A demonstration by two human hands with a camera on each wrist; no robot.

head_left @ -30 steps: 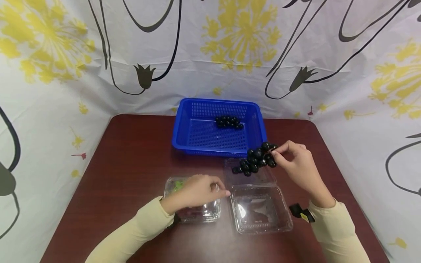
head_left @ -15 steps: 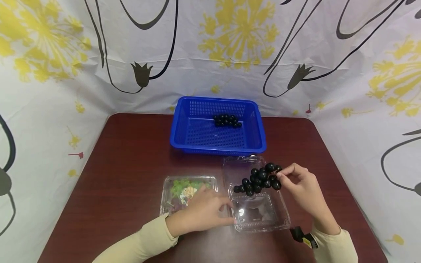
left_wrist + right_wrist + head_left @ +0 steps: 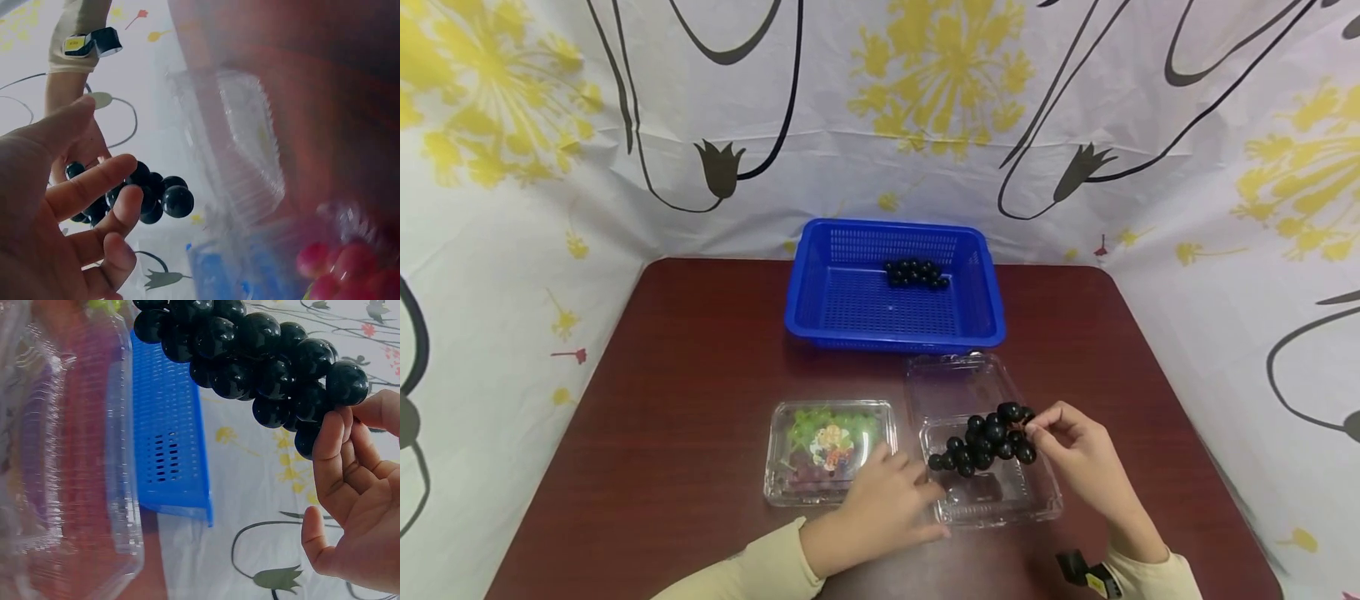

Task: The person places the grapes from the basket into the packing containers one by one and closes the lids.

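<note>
My right hand (image 3: 1063, 437) pinches a bunch of black grapes (image 3: 983, 444) by its stem end and holds it low over the tray of an open clear clamshell box (image 3: 1000, 500). In the right wrist view the bunch (image 3: 250, 350) hangs from my fingertips (image 3: 337, 434) beside the clear box (image 3: 69, 456). My left hand (image 3: 891, 496) lies with relaxed fingers at the box's left edge, holding nothing. In the left wrist view its fingers (image 3: 94, 187) are spread in front of the grapes (image 3: 159, 197).
A closed clear box of green and red grapes (image 3: 829, 450) sits left of the open one. A blue mesh basket (image 3: 820, 292) at the table's far side holds another black grape bunch (image 3: 916, 273). Patterned cloth walls surround the brown table (image 3: 685, 358).
My right hand has carried the black grapes from near the basket back toward me and down to the open box's tray. My left hand slid nearer, uncovering the closed box.
</note>
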